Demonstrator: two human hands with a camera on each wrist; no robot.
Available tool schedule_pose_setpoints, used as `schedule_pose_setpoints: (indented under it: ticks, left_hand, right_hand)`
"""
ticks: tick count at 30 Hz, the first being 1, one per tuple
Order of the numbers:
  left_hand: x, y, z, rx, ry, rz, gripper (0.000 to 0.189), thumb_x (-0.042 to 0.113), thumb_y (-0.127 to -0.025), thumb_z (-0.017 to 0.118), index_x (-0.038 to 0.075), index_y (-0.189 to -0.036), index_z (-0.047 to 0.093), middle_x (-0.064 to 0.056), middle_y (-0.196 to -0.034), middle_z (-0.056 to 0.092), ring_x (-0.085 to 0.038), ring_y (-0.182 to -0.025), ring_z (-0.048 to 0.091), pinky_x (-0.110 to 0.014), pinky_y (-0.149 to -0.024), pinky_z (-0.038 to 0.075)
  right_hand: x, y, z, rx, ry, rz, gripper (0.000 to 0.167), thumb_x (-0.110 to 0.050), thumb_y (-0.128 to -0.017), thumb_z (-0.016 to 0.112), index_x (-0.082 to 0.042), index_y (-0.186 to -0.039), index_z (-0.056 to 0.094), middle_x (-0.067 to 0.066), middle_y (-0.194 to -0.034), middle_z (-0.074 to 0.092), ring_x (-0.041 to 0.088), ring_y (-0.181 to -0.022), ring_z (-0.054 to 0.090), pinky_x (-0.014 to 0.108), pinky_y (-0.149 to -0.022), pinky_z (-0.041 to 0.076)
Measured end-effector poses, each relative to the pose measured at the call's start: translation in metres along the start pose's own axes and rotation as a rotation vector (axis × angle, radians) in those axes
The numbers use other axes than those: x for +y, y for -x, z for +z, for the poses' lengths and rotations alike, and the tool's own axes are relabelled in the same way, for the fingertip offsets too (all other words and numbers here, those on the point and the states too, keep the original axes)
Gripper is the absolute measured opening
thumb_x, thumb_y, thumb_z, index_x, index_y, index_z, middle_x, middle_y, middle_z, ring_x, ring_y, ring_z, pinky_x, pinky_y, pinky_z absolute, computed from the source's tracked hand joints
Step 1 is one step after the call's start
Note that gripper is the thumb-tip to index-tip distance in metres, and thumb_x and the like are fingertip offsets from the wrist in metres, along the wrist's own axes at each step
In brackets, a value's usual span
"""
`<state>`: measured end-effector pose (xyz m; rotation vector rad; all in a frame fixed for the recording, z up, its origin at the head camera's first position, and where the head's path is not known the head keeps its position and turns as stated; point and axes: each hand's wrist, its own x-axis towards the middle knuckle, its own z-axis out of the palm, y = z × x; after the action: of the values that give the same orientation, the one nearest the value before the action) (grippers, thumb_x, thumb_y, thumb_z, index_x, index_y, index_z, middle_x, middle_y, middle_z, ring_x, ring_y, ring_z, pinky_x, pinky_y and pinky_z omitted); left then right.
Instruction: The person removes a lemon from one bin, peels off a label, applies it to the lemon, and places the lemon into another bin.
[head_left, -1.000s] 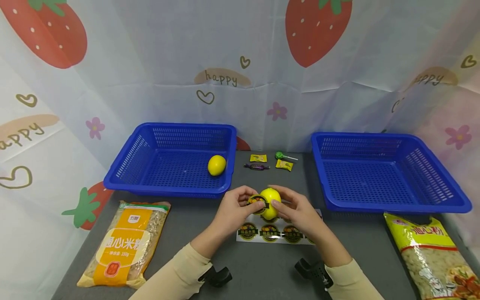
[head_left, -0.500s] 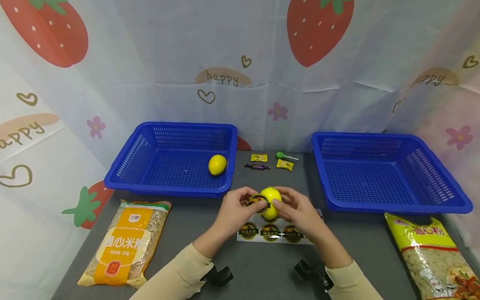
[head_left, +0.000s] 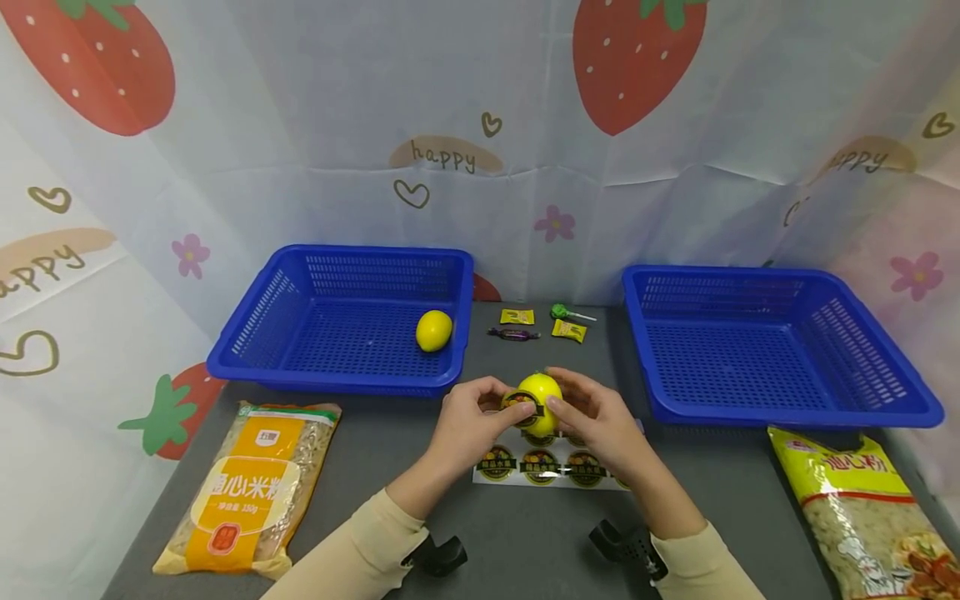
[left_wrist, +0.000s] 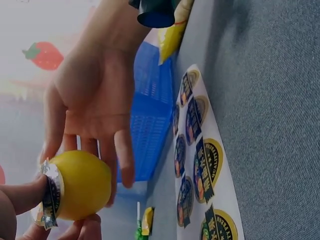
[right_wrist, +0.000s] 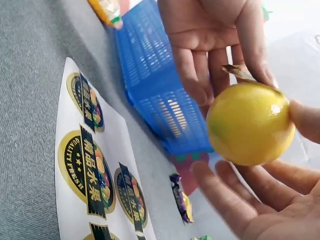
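Observation:
In the head view both hands meet over the middle of the grey table around a yellow lemon (head_left: 542, 388). My right hand (head_left: 600, 417) grips the lemon between thumb and fingers. With its thumb, my left hand (head_left: 472, 421) holds a round black-and-gold sticker (left_wrist: 51, 196) flat against the lemon's left side. The label's banner ends stick out past the fruit's curve, as the left wrist view shows. Beneath the hands lies a white sheet of the same stickers (head_left: 525, 477), partly hidden by them. A second lemon (head_left: 433, 331) rests in the left blue basket (head_left: 337, 379).
Another blue basket (head_left: 787, 412) stands at the right. Wrapped candies (head_left: 513, 334) and a green lollipop (head_left: 559, 312) lie between the baskets. One bag of pasta (head_left: 247, 492) lies front left, another bag (head_left: 862, 508) front right. A strawberry-print curtain (head_left: 480, 217) hangs behind.
The sticker has shifted slightly right and now overlaps more of the lemon's front. Lemon and right fingers have moved a little. Everything on the table stays put.

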<state>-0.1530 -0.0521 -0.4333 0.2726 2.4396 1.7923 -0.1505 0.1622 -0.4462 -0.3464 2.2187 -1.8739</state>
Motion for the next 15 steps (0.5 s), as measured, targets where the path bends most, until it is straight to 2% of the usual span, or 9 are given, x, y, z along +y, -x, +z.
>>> schedule_pose_setpoints:
  ticks: [3, 6, 12, 15]
  left_hand:
    - [0.0008, 0.0007, 0.0008, 0.015, -0.009, -0.011, 0.024, 0.035, -0.087, 0.081, 0.013, -0.094, 0.074, -0.002, -0.097, 0.075, -0.016, -0.088, 0.072, -0.03, -0.066, 0.056]
    - [0.0025, 0.0019, 0.0007, 0.032, -0.021, -0.014, 0.026, 0.037, -0.085, 0.082, 0.013, -0.092, 0.074, -0.002, -0.095, 0.076, -0.015, -0.084, 0.071, -0.03, -0.065, 0.056]
    - [0.0046, 0.0031, -0.0006, 0.055, -0.037, -0.011, 0.025, 0.035, -0.084, 0.084, 0.011, -0.087, 0.075, -0.002, -0.088, 0.075, -0.013, -0.079, 0.069, -0.029, -0.064, 0.056]
    - [0.0045, 0.0027, -0.0008, 0.059, -0.042, -0.008, 0.025, 0.034, -0.084, 0.084, 0.011, -0.086, 0.075, -0.003, -0.086, 0.075, -0.013, -0.078, 0.069, -0.029, -0.066, 0.056]
  right_hand:
    - [-0.0003, 0.0009, 0.0003, 0.026, 0.044, -0.023, 0.053, -0.031, -0.1, 0.066, -0.009, -0.146, 0.051, 0.016, -0.138, 0.06, 0.031, -0.122, 0.062, 0.035, -0.091, 0.058]
    - [-0.0008, 0.0014, 0.0005, 0.019, 0.049, -0.052, 0.052, -0.027, -0.098, 0.068, -0.008, -0.144, 0.053, 0.016, -0.137, 0.062, 0.03, -0.121, 0.064, 0.029, -0.09, 0.057]
    - [-0.0004, 0.001, -0.0001, -0.008, 0.042, -0.073, 0.05, -0.024, -0.101, 0.064, -0.002, -0.144, 0.052, 0.02, -0.132, 0.064, 0.026, -0.111, 0.069, 0.035, -0.087, 0.06]
    - [0.0, 0.0008, -0.0006, -0.028, 0.033, -0.076, 0.051, -0.024, -0.102, 0.063, -0.001, -0.146, 0.05, 0.023, -0.132, 0.064, 0.022, -0.109, 0.07, 0.033, -0.087, 0.06]
